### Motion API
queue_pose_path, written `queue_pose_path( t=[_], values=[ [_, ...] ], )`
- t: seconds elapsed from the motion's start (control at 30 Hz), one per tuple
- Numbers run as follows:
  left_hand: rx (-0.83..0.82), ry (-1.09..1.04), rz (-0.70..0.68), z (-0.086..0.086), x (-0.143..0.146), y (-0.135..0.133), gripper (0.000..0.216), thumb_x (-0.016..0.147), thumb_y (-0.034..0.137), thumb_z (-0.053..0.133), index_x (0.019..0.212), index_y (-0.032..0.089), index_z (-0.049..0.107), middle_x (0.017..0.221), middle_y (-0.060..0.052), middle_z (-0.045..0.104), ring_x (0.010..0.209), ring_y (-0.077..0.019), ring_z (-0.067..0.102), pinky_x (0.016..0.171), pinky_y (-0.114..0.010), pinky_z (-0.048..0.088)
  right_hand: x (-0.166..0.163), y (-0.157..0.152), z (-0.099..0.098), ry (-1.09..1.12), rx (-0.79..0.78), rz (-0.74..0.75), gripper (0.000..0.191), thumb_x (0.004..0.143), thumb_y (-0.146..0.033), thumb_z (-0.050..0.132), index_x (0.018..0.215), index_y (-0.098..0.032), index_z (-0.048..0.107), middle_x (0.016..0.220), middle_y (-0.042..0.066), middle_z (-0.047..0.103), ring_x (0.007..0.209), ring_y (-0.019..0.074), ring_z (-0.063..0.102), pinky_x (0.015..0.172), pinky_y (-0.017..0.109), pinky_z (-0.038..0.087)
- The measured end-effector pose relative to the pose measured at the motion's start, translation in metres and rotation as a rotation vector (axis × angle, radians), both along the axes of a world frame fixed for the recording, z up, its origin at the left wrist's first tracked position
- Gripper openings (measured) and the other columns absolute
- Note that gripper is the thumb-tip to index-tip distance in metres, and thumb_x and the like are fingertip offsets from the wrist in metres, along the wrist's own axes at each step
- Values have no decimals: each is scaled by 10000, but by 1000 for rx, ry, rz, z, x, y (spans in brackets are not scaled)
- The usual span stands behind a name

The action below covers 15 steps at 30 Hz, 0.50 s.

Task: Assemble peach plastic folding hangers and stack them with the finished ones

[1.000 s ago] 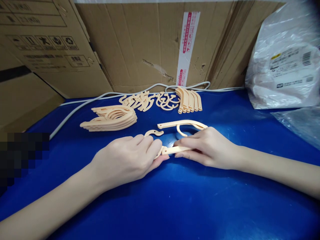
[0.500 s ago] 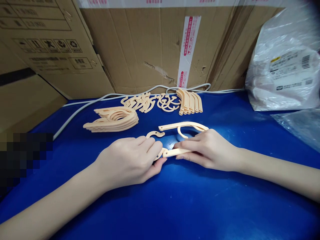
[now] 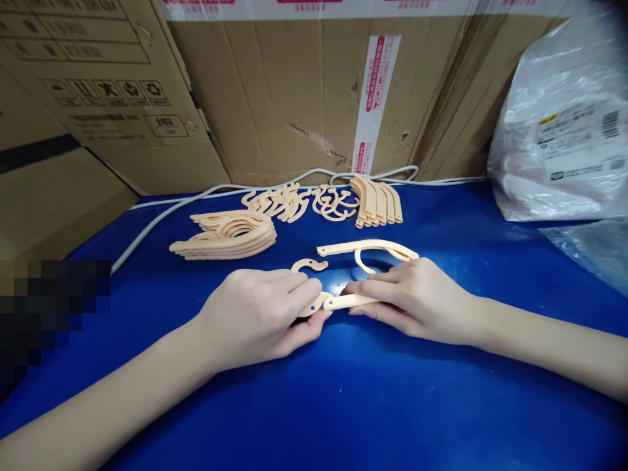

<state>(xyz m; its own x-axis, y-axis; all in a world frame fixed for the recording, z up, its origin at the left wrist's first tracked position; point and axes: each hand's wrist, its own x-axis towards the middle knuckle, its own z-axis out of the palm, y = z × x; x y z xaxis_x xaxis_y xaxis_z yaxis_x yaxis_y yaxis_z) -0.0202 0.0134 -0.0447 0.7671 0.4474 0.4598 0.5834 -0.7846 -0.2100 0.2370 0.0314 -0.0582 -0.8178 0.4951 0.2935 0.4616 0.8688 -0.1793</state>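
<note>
Near the middle of the table, my left hand (image 3: 269, 317) is closed on a beige plastic hook piece, apparently a folding clothes hanger's hook (image 3: 313, 307), its holed lower end showing below the fingers. A curved hook tip (image 3: 310, 263) shows just above the knuckles; whether it belongs to the same piece is hidden. My right hand (image 3: 407, 297) pinches a straight beige hanger arm (image 3: 346, 301), whose holed end touches the hook piece. Just beyond the right fingers lies another long hanger arm (image 3: 353, 246), with a thin curved part (image 3: 362, 263) below it.
Stacked folded hangers (image 3: 226, 243) lie at back left. Loose hooks (image 3: 282, 201), curved pieces (image 3: 336, 204) and a row of hanger arms (image 3: 377, 201) sit along the back. Behind run a white cable (image 3: 216, 190) and cardboard boxes (image 3: 294, 85). A clear plastic bag (image 3: 554, 144) stands right.
The whole view has shifted slightly, so everything appears a little further right. Both hands keep their grip, and the hook piece's holed end shows a bit more below the left fingers.
</note>
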Motion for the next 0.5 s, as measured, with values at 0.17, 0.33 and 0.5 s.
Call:
queue_pose_path(
  t=[0.17,0.33,0.5],
  values=[
    [-20,-30,-2,-2,-1,0,322,970,277,476,655,209,480,539,50,498,458,-115,449,469,-278,275,0,-2,0,-18,57,-8,329,1058,-344,434,1184,-194,698,893,41,787,650,138,699,596,259,436],
    [-33,-39,-4,-2,1,0,335,962,275,483,633,208,470,533,49,522,454,-111,477,463,-280,276,0,-2,-1,-21,76,-15,325,1056,-342,435,1171,-194,700,889,33,788,642,146,707,578,269,433],
    [-42,-37,-10,-1,1,-1,336,949,272,501,621,212,462,510,58,518,427,-106,476,444,-290,278,-1,-3,0,-30,83,-19,325,1059,-351,431,1151,-203,705,891,30,789,658,138,711,584,260,429]
  ],
)
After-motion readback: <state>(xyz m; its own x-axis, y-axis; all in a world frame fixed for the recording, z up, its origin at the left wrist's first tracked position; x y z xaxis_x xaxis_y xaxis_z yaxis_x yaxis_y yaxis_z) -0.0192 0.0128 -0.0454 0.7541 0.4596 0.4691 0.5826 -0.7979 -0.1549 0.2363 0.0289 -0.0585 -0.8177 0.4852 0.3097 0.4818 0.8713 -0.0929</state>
